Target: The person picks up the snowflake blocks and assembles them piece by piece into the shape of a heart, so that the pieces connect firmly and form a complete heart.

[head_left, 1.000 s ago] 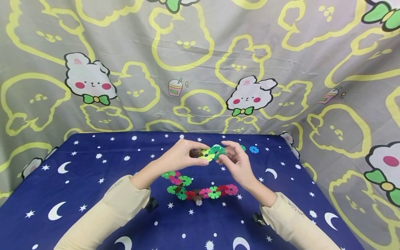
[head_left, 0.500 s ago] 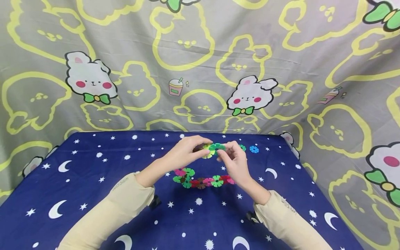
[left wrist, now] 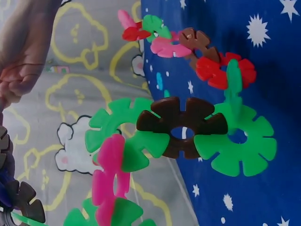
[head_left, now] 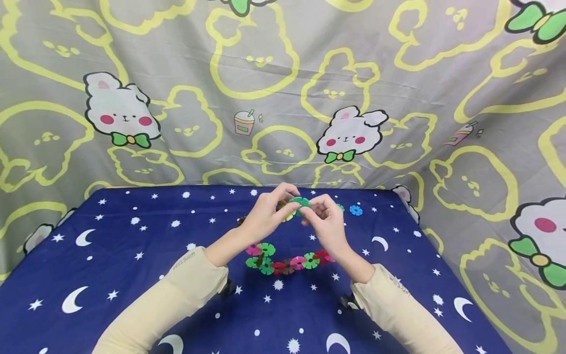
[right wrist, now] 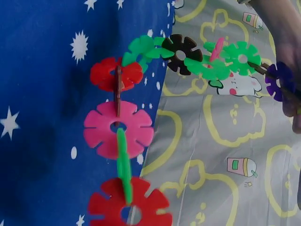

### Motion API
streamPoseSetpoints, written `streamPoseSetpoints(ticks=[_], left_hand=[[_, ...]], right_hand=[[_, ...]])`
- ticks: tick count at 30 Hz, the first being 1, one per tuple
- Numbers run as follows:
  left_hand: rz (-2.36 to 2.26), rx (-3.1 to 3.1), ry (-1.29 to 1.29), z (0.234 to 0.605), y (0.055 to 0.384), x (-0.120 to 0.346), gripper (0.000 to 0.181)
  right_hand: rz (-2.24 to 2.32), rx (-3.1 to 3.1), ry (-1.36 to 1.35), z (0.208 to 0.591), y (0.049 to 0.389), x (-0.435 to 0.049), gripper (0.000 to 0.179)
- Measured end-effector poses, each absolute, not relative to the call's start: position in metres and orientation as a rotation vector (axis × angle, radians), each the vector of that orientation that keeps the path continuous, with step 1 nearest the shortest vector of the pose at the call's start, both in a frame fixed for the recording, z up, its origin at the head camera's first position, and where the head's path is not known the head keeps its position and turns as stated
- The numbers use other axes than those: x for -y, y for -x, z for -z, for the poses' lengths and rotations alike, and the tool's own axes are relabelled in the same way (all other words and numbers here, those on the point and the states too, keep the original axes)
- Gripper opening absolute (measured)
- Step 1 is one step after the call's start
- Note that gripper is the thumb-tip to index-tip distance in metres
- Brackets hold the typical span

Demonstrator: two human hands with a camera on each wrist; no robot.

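Between my hands is a green flower-shaped interlocking disc [head_left: 301, 201], overlapping a yellow-green disc [head_left: 287, 210]. My left hand [head_left: 267, 211] pinches the yellow-green disc between thumb and fingers. Its neighbour, my right hand [head_left: 327, 223], pinches the green disc from the right. A chain of joined discs hangs in a curve below both hands. In the left wrist view it includes a dark brown disc [left wrist: 162, 110] between green ones and a pink disc [left wrist: 104, 181]. The right wrist view shows a pink disc [right wrist: 106, 127] and, beside the left hand, a purple disc [right wrist: 281, 81].
A loose blue disc [head_left: 355, 210] lies on the table at the back right, with a green disc [head_left: 339, 208] partly hidden by the right hand. Dark blue cloth [head_left: 146, 275] with stars and moons covers the table. A printed grey curtain [head_left: 185, 59] rises behind it.
My hands have drawn closer together, and the left has risen slightly. The green disc has tilted and is now more covered by the fingers. The hanging chain has swayed.
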State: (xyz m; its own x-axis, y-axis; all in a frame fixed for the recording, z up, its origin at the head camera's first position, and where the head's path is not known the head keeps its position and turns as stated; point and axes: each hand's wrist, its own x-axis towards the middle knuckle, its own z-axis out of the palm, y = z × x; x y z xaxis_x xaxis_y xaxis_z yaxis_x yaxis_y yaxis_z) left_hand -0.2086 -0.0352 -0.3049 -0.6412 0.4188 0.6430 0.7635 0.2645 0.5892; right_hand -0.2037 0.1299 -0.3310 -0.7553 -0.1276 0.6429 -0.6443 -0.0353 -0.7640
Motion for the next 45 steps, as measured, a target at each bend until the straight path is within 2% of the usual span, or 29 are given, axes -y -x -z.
streamPoseSetpoints(ticks=[2,6,9,14,18,23,27,33,45], left_hand=[[1.324,2.192,1.078,0.305,0.209,0.037,0.018],[1.289,2.229,1.074,0.304,0.209,0.042,0.022],[1.271,2.254,1.079,0.301,0.208,0.045,0.025],[1.276,2.276,1.094,0.297,0.206,0.051,0.023],[1.294,2.283,1.109,0.296,0.206,0.055,0.018],[1.323,2.286,1.119,0.300,0.206,0.059,0.017],[1.336,2.295,1.132,0.302,0.206,0.062,0.016],[1.314,2.356,1.172,0.302,0.207,0.065,0.015],[1.307,2.436,1.241,0.295,0.210,0.068,0.015]], right_hand=[[-1.853,1.865,-0.867,0.333,0.208,-0.132,0.014],[-1.835,1.824,-1.017,0.339,0.222,-0.144,0.035],[-1.817,1.825,-1.017,0.344,0.237,-0.158,0.039],[-1.798,2.020,-0.701,0.358,0.268,-0.193,0.030],[-1.607,2.330,-0.434,0.377,0.291,-0.223,0.030],[-1.178,2.831,-0.356,0.405,0.312,-0.254,0.040],[-1.111,3.016,-0.408,0.419,0.320,-0.265,0.053],[-1.112,3.182,-0.497,0.419,0.327,-0.265,0.064],[-0.900,3.254,-0.519,0.419,0.333,-0.260,0.056]])
